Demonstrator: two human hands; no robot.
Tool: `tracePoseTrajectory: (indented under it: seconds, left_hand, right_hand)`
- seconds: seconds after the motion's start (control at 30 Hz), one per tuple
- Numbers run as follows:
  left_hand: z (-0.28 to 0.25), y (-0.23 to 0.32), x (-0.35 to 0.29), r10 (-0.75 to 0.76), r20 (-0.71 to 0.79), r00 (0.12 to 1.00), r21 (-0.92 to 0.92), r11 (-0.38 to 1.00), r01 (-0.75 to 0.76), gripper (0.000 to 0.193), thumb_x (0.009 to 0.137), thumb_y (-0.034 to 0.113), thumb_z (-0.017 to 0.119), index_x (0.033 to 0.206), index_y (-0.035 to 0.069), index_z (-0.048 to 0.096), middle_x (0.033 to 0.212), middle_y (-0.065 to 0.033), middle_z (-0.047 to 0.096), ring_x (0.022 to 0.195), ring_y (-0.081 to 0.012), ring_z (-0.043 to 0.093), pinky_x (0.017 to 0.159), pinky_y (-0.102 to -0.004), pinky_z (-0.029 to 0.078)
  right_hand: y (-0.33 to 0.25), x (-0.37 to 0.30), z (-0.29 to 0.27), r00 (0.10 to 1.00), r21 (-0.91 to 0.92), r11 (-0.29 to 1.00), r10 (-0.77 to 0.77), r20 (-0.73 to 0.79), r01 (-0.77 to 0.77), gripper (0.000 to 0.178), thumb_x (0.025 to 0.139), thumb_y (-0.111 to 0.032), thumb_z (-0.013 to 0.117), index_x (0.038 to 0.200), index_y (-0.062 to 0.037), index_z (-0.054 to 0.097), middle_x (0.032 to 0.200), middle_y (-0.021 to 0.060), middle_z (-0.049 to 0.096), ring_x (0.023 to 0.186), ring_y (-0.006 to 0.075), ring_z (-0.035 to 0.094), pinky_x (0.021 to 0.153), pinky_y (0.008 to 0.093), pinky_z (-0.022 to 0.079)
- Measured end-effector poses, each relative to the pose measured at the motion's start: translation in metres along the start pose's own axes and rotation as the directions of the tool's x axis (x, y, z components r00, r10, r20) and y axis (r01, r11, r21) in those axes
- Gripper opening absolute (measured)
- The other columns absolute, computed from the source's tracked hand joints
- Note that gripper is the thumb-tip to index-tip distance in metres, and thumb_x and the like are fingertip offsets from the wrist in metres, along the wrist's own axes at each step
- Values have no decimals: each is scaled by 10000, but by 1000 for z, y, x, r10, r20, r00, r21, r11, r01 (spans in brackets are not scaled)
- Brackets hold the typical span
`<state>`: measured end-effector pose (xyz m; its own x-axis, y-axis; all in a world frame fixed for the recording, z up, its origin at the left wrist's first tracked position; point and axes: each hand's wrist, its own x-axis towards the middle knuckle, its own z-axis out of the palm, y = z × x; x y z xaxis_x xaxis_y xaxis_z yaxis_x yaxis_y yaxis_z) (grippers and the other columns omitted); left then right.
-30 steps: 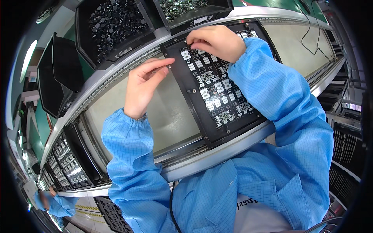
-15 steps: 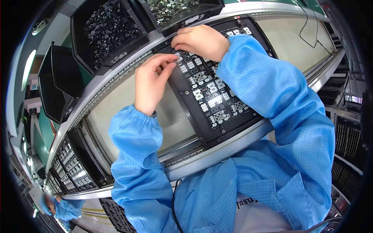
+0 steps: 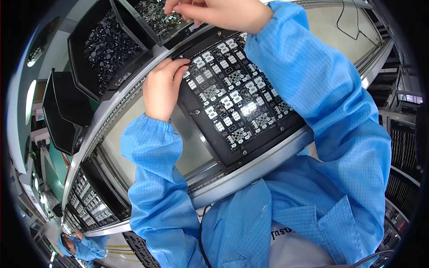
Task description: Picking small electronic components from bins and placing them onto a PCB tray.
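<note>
A panel of circuit boards (image 3: pixel 228 100), black with many white square parts, lies in a black carrier frame (image 3: pixel 210 145) in front of me. My left hand (image 3: pixel 161 89) is at its far left corner, thumb and forefinger brought together at the board's edge; what is between them, if anything, is too small to make out. Beyond the panel, my right hand (image 3: pixel 223 12) hangs near a bin of small shiny metal parts (image 3: pixel 156 18). Its fingers are curled together, and anything they pinch cannot be made out.
A black bin of small dark round parts (image 3: pixel 109 49) stands at the far left, beside another black bin (image 3: pixel 67 102). The carrier sits between metal conveyor rails (image 3: pixel 250 156). More board carriers (image 3: pixel 91 196) line the left. A person in blue (image 3: pixel 82 245) is at lower left.
My right hand has left the panel's far edge and moved up and left to the metal-parts bin. My left hand stays by the panel's corner. The whole view has shifted slightly.
</note>
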<state>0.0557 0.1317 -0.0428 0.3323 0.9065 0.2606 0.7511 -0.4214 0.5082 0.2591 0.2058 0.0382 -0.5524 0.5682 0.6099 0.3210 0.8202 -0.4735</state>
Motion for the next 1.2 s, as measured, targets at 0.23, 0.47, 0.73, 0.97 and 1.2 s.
tracePoseTrajectory:
  seconds: [0.23,0.47,0.73,0.97,1.2]
  left_hand:
    - [1,2,4,30,7,1000,55,998,-30,128,825,184,649,930,134,704,778,-69,602,703,-289,600,610,-382,477]
    - [1,8,-2,116,-30,993,253,962,-105,122,824,190,648,918,135,702,768,-56,580,689,-273,608,602,-369,495]
    - [-5,13,-11,255,42,966,247,934,-257,268,785,14,569,1036,55,654,830,-67,540,793,-251,611,654,-365,505]
    - [-3,12,-18,202,-62,977,174,966,-189,291,772,-16,556,1052,-3,635,908,-113,603,814,-305,585,746,-403,482]
    - [-78,-15,28,92,-433,897,177,984,-16,205,842,95,512,954,39,674,901,-141,652,867,-320,620,765,-378,485]
  right_hand:
    - [6,23,-7,997,5,1000,-16,-72,16,159,793,-65,560,889,3,667,765,176,661,705,301,654,667,339,519]
    - [31,40,18,997,-210,976,70,34,-62,176,772,-85,539,804,-4,691,765,209,651,733,362,645,709,401,522]
    - [70,31,48,872,-294,941,280,402,-167,151,722,-52,582,818,-15,693,803,227,652,789,360,647,718,427,508]
    - [36,30,32,964,-440,892,197,178,-101,119,713,-85,615,768,-52,714,773,193,657,779,336,654,712,414,520]
    - [37,24,27,984,-282,953,144,103,-110,108,734,-83,639,776,0,694,743,183,657,705,313,659,666,354,521]
